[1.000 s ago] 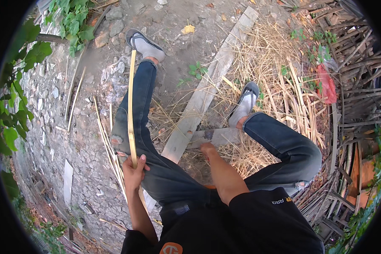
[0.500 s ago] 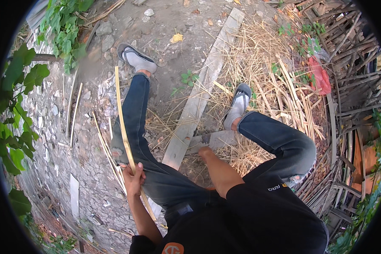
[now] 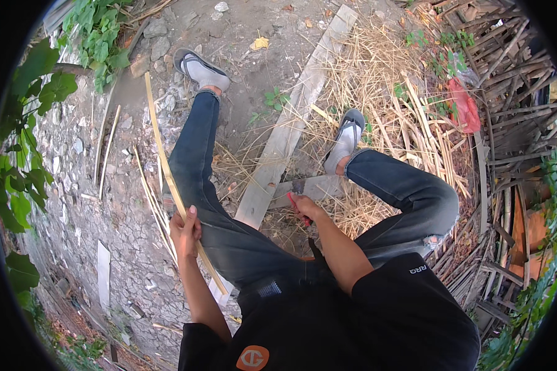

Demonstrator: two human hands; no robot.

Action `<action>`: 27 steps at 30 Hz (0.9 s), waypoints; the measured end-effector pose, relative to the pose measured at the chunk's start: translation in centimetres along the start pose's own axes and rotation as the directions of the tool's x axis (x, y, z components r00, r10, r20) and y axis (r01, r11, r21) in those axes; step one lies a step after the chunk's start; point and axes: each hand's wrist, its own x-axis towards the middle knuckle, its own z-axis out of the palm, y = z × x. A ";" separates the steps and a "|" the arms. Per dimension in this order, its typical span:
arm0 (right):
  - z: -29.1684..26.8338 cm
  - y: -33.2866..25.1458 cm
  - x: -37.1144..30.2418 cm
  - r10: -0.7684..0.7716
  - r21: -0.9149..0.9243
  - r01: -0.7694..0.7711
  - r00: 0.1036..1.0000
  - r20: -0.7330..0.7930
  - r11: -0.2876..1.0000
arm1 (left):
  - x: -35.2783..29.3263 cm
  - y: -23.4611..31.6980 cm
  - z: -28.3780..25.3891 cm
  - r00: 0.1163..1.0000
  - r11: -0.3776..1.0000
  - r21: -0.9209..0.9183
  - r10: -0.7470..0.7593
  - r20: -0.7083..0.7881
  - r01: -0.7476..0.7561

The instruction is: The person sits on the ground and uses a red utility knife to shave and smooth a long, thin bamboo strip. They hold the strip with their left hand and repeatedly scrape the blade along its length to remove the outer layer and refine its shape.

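My left hand (image 3: pixel 185 230) grips a long, thin yellow bamboo strip (image 3: pixel 164 156) that slants up and away beside my left leg, its far end near my left foot. My right hand (image 3: pixel 306 207) is closed on a red-handled knife (image 3: pixel 298 199), its broad blade lying between my legs next to a grey wooden plank (image 3: pixel 291 127). I sit on the ground with both legs stretched out, in jeans and grey sandals.
Several loose bamboo strips (image 3: pixel 147 198) lie on the stony ground at my left. Dry straw and split bamboo (image 3: pixel 408 117) cover the right side. A stack of old sticks (image 3: pixel 513 142) and a red rag (image 3: pixel 463 105) are far right. Green leaves (image 3: pixel 31 105) hang at left.
The bamboo strip in my left hand has tilted to the left at its far end and my left hand has shifted with it. My right hand stays low on the knife.
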 end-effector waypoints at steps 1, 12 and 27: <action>0.1 -1.7 -1.4 -0.056 0.057 0.054 0.998 0.035 0.997 | -0.2 -0.1 0.2 1.000 1.000 0.005 0.005 -0.006 -0.004; 9.4 -17.9 -17.4 -0.561 0.760 0.339 0.827 0.040 0.554 | -6.6 0.5 10.7 0.920 0.946 0.118 0.258 0.296 -0.303; 11.6 -16.7 -17.9 -0.571 0.725 0.422 0.819 -0.048 0.544 | -6.0 -0.9 11.8 0.941 0.947 0.228 0.151 0.301 -0.225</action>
